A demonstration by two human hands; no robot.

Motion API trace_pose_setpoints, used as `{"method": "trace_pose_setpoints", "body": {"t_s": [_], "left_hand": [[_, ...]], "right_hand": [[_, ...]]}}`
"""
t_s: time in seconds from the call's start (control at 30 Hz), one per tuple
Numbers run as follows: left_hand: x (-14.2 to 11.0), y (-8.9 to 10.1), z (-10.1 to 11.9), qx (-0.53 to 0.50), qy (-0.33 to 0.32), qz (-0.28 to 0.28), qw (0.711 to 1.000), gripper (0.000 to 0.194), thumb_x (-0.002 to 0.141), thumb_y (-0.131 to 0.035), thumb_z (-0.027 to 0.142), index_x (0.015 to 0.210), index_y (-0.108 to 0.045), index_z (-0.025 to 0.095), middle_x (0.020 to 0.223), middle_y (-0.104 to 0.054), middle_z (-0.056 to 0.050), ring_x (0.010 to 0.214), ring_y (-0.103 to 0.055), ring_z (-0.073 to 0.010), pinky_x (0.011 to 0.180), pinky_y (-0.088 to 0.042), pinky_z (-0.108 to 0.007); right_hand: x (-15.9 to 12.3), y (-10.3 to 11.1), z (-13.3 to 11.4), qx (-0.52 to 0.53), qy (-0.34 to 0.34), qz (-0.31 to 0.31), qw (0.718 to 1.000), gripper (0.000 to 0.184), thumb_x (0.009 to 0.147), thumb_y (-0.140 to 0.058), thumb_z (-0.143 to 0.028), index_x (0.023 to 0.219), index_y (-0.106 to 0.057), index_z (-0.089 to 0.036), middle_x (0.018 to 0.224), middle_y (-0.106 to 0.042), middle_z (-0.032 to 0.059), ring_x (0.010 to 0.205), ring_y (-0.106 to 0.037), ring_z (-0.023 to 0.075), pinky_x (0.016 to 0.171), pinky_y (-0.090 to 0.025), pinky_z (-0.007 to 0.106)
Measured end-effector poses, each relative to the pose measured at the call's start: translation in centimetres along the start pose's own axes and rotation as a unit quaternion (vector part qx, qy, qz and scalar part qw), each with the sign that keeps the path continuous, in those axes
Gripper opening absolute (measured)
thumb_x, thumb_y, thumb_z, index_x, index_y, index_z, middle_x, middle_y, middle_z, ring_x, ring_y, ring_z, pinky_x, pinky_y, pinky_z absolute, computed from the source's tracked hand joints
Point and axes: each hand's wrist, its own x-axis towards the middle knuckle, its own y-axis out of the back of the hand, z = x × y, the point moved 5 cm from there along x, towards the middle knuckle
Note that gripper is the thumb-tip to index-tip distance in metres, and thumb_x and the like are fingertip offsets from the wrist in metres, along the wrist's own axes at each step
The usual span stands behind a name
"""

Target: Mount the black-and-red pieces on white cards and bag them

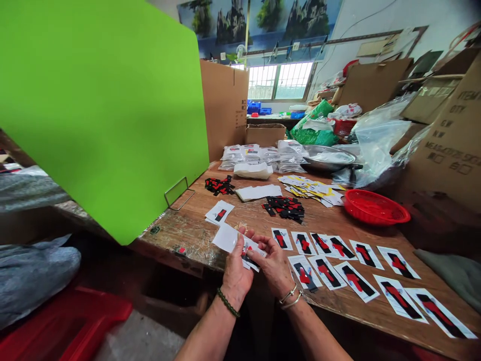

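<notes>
Near the table's front edge, my left hand (237, 273) is closed on a white card (227, 237), its blank flap sticking out to the left. My right hand (277, 269) pinches the lower part of a printed card with black and red pieces (252, 252), right against the left hand; the fingers partly hide it. Just beyond the hands lies a small stack of white cards (220, 212) with a black-and-red piece on top. To the right, several white cards (326, 272) are laid out in two rows, each bearing black and red strips.
Loose black-and-red strips lie in two piles (283, 208) (219, 185). Beyond are white paper stacks (259, 192), yellow-and-white cards (310, 188) and bagged packs (263, 156). A red basket (376, 206) stands right; a tall green board (112, 110) stands left.
</notes>
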Motion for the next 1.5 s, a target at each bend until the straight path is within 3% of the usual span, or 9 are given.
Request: {"method": "trace_pose_setpoints", "body": {"t_s": [0.13, 0.33, 0.47, 0.63, 0.93, 1.13, 1.27, 1.37, 1.5], "left_hand": [[-0.2, -0.2, -0.2, -0.006, 0.019, -0.015, 1.000, 0.029, 0.083, -0.068, 0.033, 0.107, -0.066, 0.018, 0.103, -0.070, -0.009, 0.091, -0.067, -0.0201, 0.090, -0.052, -0.039], [-0.6, -1.1, -0.9, -0.007, 0.010, -0.027, 1.000, 0.019, 0.082, -0.068, 0.024, 0.099, -0.068, 0.016, 0.093, -0.071, -0.007, 0.085, -0.067, -0.0169, 0.087, -0.052, -0.033], [-0.1, -0.6, -0.4, -0.022, 0.014, 0.007, 1.000, 0.015, 0.083, -0.067, 0.026, 0.093, -0.068, 0.016, 0.088, -0.069, -0.005, 0.082, -0.066, -0.0164, 0.083, -0.053, -0.034], [-0.3, -0.6, -0.4, 0.013, 0.009, -0.020, 1.000, 0.024, 0.079, -0.071, 0.030, 0.099, -0.068, 0.017, 0.096, -0.070, -0.005, 0.083, -0.066, -0.0165, 0.075, -0.052, -0.029], [-0.8, -0.1, -0.7, 0.057, -0.004, -0.042, 0.998, 0.031, 0.075, -0.075, 0.038, 0.096, -0.073, 0.016, 0.106, -0.071, -0.009, 0.101, -0.064, -0.0197, 0.094, -0.046, -0.031], [-1.7, -0.7, 0.0, 0.065, -0.029, -0.090, 0.993, 0.036, 0.072, -0.078, 0.039, 0.099, -0.072, 0.016, 0.103, -0.072, -0.008, 0.097, -0.065, -0.0212, 0.095, -0.046, -0.035], [-2.0, -0.6, 0.3, 0.075, -0.017, -0.100, 0.992, 0.035, 0.075, -0.075, 0.040, 0.100, -0.072, 0.016, 0.101, -0.072, -0.008, 0.099, -0.065, -0.0234, 0.094, -0.047, -0.037], [-2.2, -0.2, 0.5, 0.085, 0.005, -0.090, 0.992, 0.034, 0.072, -0.077, 0.039, 0.097, -0.072, 0.015, 0.098, -0.073, -0.009, 0.096, -0.066, -0.0235, 0.089, -0.050, -0.036], [-2.2, 0.6, 1.7, 0.149, 0.004, -0.077, 0.986, 0.024, 0.067, -0.081, 0.029, 0.086, -0.073, 0.016, 0.085, -0.073, -0.005, 0.072, -0.067, -0.0172, 0.064, -0.052, -0.026]], "right_hand": [[0.4, 0.0, 0.1, 0.040, -0.068, -0.070, 0.994, 0.061, 0.047, -0.088, -0.031, 0.099, -0.061, -0.017, 0.074, -0.061, -0.0029, 0.070, -0.061, 0.0170, 0.066, -0.051, 0.031], [0.5, 0.2, -1.3, 0.024, -0.018, -0.015, 0.999, 0.052, 0.049, -0.087, -0.037, 0.089, -0.060, -0.018, 0.087, -0.066, 0.0027, 0.079, -0.063, 0.0181, 0.074, -0.053, 0.033], [0.0, 0.0, -1.3, 0.011, -0.045, -0.042, 0.998, 0.052, 0.054, -0.084, -0.038, 0.095, -0.060, -0.018, 0.074, -0.062, -0.0022, 0.062, -0.060, 0.0142, 0.059, -0.052, 0.028], [-0.1, -0.1, -1.1, 0.041, -0.066, -0.046, 0.996, 0.051, 0.052, -0.085, -0.038, 0.090, -0.058, -0.018, 0.062, -0.057, -0.0065, 0.049, -0.054, 0.0108, 0.048, -0.047, 0.025], [-0.8, -0.7, -0.7, 0.021, -0.121, -0.106, 0.987, 0.047, 0.058, -0.079, -0.057, 0.076, -0.067, -0.016, 0.052, -0.056, -0.0034, 0.042, -0.042, 0.0084, 0.039, -0.032, 0.021], [0.2, 0.5, 0.0, 0.079, -0.119, -0.048, 0.989, 0.043, 0.048, -0.087, -0.048, 0.057, -0.060, -0.017, 0.052, -0.059, -0.0020, 0.046, -0.047, 0.0103, 0.046, -0.037, 0.023], [0.3, 0.8, 0.1, 0.080, -0.129, -0.055, 0.987, 0.044, 0.046, -0.089, -0.046, 0.066, -0.064, -0.016, 0.060, -0.066, 0.0009, 0.049, -0.053, 0.0134, 0.047, -0.039, 0.025], [0.2, 0.8, -0.4, 0.093, -0.129, -0.100, 0.982, 0.043, 0.049, -0.089, -0.043, 0.076, -0.067, -0.016, 0.069, -0.070, 0.0027, 0.055, -0.058, 0.0154, 0.050, -0.041, 0.025], [0.6, 1.5, -0.9, 0.081, -0.150, -0.087, 0.982, 0.043, 0.045, -0.090, -0.040, 0.058, -0.056, -0.017, 0.053, -0.063, -0.0001, 0.044, -0.050, 0.0114, 0.044, -0.035, 0.022]]}}
